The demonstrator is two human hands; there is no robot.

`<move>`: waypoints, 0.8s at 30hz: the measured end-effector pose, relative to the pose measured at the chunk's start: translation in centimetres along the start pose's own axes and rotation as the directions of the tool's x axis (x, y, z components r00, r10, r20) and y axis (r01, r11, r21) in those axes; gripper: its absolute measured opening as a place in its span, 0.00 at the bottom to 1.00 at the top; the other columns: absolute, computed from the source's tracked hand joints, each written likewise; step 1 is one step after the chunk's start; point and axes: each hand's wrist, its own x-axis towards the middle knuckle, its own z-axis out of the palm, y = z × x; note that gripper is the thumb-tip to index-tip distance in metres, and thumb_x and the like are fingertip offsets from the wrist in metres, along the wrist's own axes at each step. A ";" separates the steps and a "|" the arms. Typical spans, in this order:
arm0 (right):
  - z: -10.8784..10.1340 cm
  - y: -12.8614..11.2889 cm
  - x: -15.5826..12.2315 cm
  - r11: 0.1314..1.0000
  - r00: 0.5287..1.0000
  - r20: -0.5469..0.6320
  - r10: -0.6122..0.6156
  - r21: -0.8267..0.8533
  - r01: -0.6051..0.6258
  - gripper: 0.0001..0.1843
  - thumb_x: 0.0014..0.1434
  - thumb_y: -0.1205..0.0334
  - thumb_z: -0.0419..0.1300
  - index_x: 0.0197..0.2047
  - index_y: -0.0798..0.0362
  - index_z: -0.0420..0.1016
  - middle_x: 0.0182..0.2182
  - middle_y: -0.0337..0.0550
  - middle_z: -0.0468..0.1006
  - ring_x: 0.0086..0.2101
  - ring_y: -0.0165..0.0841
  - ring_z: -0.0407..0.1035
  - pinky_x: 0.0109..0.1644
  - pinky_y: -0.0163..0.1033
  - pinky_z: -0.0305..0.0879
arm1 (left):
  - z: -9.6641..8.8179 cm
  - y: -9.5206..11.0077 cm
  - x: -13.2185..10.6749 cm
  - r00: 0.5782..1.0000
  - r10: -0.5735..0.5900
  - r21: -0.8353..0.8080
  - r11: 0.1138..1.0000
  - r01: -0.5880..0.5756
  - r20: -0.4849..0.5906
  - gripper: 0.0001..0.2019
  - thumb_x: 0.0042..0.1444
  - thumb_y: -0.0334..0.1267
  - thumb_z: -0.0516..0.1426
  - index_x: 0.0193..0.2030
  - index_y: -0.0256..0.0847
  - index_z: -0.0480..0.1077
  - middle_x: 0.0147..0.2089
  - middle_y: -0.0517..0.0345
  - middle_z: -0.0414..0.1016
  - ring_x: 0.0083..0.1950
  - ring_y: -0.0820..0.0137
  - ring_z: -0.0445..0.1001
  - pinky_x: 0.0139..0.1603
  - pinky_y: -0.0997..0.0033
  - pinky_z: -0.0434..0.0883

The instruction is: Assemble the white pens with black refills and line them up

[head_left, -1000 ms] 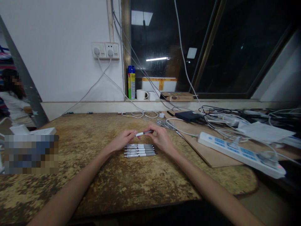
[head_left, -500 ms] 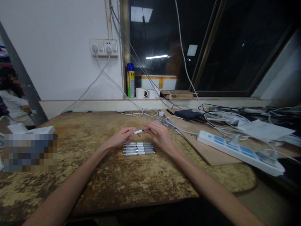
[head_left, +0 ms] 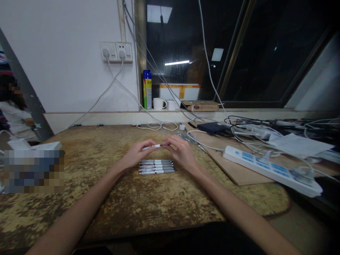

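Between my two hands a white pen (head_left: 151, 147) is held sideways above the table. My left hand (head_left: 138, 152) is closed around its left part, with the thumb and fingers pinching it. The fingertips of my right hand (head_left: 180, 150) are pinched at the pen's dark right end, partly hiding it. Just below my hands, several white and grey pens (head_left: 156, 167) lie side by side in a row on the worn wooden table (head_left: 148, 205).
On the right a white power strip (head_left: 271, 170) lies across a brown board (head_left: 236, 175), with tangled cables behind. A spray can (head_left: 147, 90) and white mug (head_left: 159, 103) stand on the sill. A person (head_left: 16, 106) is at the far left.
My left hand's grip has shifted along the pen, and more of the pen's left part now shows. My right hand stays at the right end. The row of pens is unchanged.
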 end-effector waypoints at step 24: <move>1.0 1.8 0.3 0.683 0.792 0.026 0.611 0.489 -0.543 0.12 0.57 0.54 0.65 0.40 0.52 0.82 0.37 0.44 0.84 0.38 0.38 0.77 0.49 0.44 0.71 | -1.4 -1.9 -0.4 0.990 0.121 0.197 0.975 -0.105 -0.075 0.17 0.72 0.41 0.51 0.59 0.45 0.76 0.55 0.51 0.77 0.57 0.58 0.74 0.62 0.58 0.67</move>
